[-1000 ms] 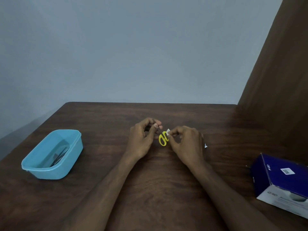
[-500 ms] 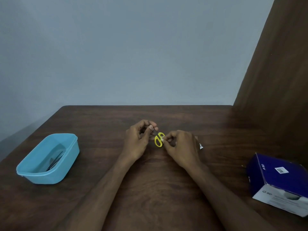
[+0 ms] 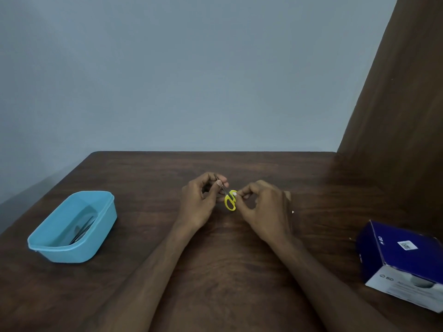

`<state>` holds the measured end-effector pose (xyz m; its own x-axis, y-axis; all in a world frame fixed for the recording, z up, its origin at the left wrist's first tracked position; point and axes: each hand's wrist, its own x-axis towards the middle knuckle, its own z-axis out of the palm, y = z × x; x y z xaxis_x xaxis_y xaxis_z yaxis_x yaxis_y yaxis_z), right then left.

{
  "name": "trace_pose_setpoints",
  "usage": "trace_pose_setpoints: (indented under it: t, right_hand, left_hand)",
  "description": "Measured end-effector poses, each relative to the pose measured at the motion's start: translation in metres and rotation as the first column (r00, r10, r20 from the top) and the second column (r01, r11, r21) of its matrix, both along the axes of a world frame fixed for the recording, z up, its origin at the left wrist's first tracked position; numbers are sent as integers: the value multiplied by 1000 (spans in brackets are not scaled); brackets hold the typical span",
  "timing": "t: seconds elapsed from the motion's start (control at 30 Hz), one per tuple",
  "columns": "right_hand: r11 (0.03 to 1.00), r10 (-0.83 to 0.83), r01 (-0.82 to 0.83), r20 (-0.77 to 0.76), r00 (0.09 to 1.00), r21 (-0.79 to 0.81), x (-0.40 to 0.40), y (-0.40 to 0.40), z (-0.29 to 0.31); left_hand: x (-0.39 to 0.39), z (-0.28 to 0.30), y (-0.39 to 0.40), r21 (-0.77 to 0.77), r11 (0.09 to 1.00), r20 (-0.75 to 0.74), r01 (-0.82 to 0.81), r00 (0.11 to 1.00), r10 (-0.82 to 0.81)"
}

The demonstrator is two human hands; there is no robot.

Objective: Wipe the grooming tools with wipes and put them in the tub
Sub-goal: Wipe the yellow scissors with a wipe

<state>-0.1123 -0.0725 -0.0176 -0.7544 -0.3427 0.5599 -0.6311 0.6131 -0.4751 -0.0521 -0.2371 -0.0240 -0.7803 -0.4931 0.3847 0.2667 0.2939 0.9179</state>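
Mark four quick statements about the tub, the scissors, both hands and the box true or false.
1. The left hand pinches the metal blades of the small yellow-handled scissors. True.
2. The light blue plastic tub is empty. False: thin dark metal tools already lie in it.
3. The right hand presses a small white wipe against the yellow handle. True.
4. The dark blue and white cardboard box stands beside the tub on the dark wooden table. False: the box is at the table's right edge, the tub at its left, the hands between them.
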Motion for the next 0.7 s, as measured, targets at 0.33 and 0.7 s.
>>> trace_pose_setpoints:
  t: [0.33, 0.7]
  right_hand:
    - [980, -18, 7, 53, 998, 201, 5, -2, 0]
    - [999, 9, -3, -154, 988, 35, 5, -2, -2]
  left_hand:
    - [0, -1, 0, 48, 999, 8, 4, 1000, -4]
    - [3, 4, 5, -6, 999, 23, -41, 999, 41]
